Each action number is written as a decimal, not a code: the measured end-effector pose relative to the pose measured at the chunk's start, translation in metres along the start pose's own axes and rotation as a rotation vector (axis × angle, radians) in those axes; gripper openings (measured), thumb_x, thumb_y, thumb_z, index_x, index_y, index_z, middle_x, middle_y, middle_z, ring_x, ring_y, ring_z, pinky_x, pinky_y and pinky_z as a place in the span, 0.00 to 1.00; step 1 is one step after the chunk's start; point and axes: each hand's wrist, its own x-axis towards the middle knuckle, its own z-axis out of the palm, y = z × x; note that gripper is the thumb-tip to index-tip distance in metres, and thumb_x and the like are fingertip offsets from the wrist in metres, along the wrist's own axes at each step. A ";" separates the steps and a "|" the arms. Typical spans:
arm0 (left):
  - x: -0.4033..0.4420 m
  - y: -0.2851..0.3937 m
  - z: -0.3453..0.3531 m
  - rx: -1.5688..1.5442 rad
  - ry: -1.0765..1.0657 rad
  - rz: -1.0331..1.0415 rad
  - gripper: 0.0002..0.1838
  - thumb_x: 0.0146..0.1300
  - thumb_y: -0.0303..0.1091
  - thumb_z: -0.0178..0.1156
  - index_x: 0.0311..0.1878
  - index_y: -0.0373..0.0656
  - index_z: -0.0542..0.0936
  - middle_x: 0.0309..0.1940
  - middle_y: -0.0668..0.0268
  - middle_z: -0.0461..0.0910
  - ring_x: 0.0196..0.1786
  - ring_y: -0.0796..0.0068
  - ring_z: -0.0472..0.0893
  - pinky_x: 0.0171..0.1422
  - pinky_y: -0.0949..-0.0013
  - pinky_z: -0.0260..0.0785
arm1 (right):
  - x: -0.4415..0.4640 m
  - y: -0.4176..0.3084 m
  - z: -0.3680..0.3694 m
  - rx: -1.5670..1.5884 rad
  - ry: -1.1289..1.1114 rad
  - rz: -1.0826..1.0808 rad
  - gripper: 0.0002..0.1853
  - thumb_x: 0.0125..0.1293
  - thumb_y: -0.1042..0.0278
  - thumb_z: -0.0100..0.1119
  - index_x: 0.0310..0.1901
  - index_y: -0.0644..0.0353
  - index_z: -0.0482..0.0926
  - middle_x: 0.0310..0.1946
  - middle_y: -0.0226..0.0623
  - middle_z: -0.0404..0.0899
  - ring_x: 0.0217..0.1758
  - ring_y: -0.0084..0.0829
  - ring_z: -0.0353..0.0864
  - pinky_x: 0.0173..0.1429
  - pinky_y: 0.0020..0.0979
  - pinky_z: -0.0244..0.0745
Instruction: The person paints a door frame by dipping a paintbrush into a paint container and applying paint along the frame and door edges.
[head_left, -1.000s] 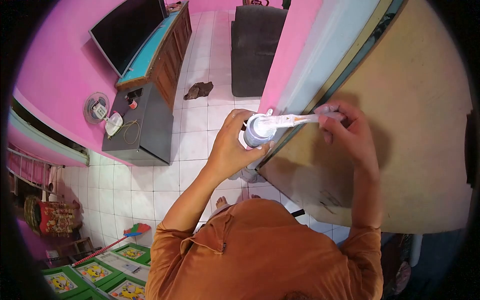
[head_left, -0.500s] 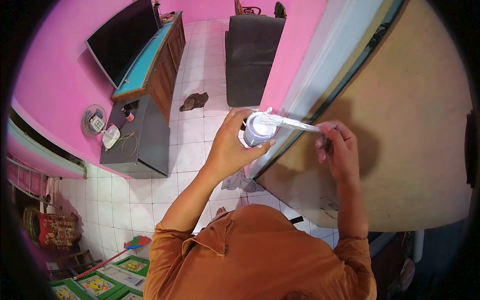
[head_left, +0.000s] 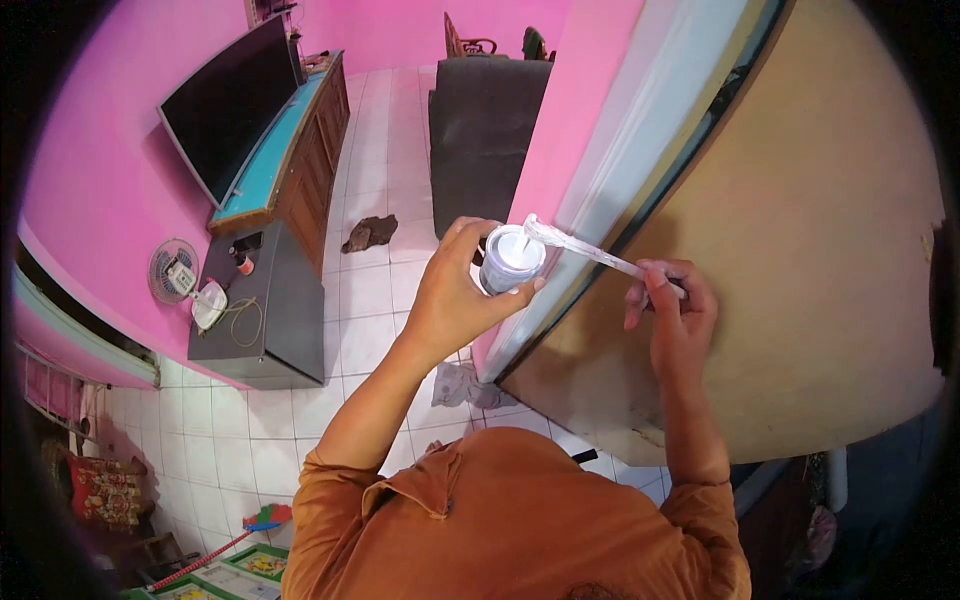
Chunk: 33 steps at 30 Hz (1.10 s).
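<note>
A small can of white paint (head_left: pixel 513 262) is held in my left hand (head_left: pixel 452 290), fingers and thumb wrapped round its sides. My right hand (head_left: pixel 676 305) pinches the handle of a paintbrush (head_left: pixel 590 250) coated in white paint. The brush's bristles are at the right part of the can's rim, turned edge-on. Just beyond the can rises the pale blue door frame (head_left: pixel 625 130) beside a pink wall edge. Behind my right hand stands a tan door panel (head_left: pixel 810 250).
A grey cabinet (head_left: pixel 285 305) stands at the left with a small fan (head_left: pixel 174 272) beside it. Further back are a television (head_left: pixel 235 110) and a dark sofa (head_left: pixel 485 130). A brown cloth (head_left: pixel 370 233) and a grey cloth (head_left: pixel 462 385) lie on the tiled floor.
The brush has turned from flat to edge-on, its bristles still at the can. My right hand has moved down and slightly left. The view has tilted upward, so the room sits lower.
</note>
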 end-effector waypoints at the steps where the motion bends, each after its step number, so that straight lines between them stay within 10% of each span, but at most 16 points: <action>1: 0.003 0.003 -0.001 -0.003 0.003 -0.007 0.31 0.49 0.39 0.82 0.55 0.38 0.79 0.49 0.59 0.79 0.54 0.62 0.80 0.61 0.61 0.71 | 0.000 -0.003 0.000 -0.042 -0.005 -0.082 0.08 0.77 0.71 0.61 0.49 0.69 0.81 0.32 0.39 0.84 0.27 0.24 0.81 0.31 0.25 0.76; 12: 0.013 -0.004 0.002 0.016 0.023 0.160 0.34 0.49 0.44 0.83 0.55 0.39 0.79 0.48 0.57 0.81 0.51 0.61 0.82 0.56 0.61 0.75 | 0.019 -0.055 -0.001 -0.251 0.072 -0.500 0.10 0.76 0.73 0.63 0.51 0.70 0.79 0.35 0.38 0.85 0.33 0.24 0.84 0.37 0.26 0.81; 18: -0.002 -0.001 -0.002 -0.046 -0.030 0.055 0.32 0.48 0.43 0.83 0.52 0.36 0.81 0.46 0.57 0.80 0.49 0.61 0.82 0.52 0.62 0.75 | 0.051 -0.187 0.000 -0.157 0.315 -0.412 0.14 0.76 0.63 0.65 0.49 0.68 0.81 0.29 0.33 0.82 0.23 0.20 0.78 0.28 0.24 0.75; 24: -0.019 -0.007 -0.005 -0.042 -0.067 0.021 0.33 0.46 0.45 0.83 0.50 0.34 0.81 0.45 0.58 0.79 0.48 0.62 0.83 0.53 0.62 0.75 | 0.122 -0.323 -0.034 -0.443 0.457 -0.912 0.13 0.71 0.63 0.68 0.35 0.67 0.83 0.25 0.35 0.85 0.23 0.21 0.81 0.28 0.27 0.76; 33: -0.036 -0.030 -0.006 -0.041 -0.058 -0.036 0.30 0.48 0.41 0.83 0.49 0.35 0.80 0.44 0.59 0.79 0.47 0.64 0.82 0.53 0.62 0.75 | 0.235 -0.457 -0.028 -0.551 0.534 -1.174 0.15 0.71 0.62 0.69 0.46 0.69 0.86 0.32 0.36 0.85 0.28 0.21 0.81 0.31 0.26 0.76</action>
